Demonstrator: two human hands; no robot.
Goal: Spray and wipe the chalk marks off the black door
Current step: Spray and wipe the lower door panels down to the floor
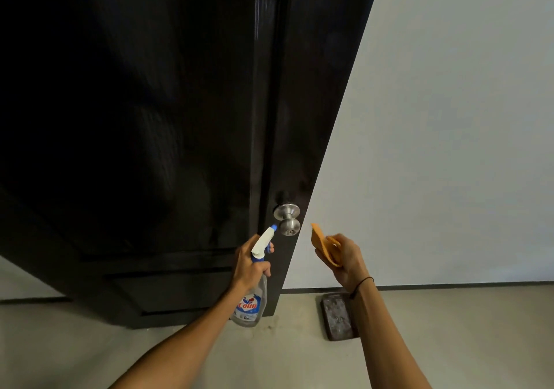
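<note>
Left grip holds spray bottle; right grip holds cloth.

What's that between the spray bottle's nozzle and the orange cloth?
In the head view, the silver door knob sits between the spray bottle nozzle and the orange cloth, mounted near the black door edge.

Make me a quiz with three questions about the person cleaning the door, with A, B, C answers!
1. Where is the brick-like block?
A. On the floor by the wall
B. On the door knob
C. In a hand

2. What colour is the cloth?
A. Green
B. Orange
C. White

3. What is the left hand doing?
A. Hanging open
B. Turning the knob
C. Gripping the spray bottle

Answers:
1 A, the block lies on the floor.
2 B, the cloth in the right hand is orange.
3 C, the left hand wraps the spray bottle neck.
</note>
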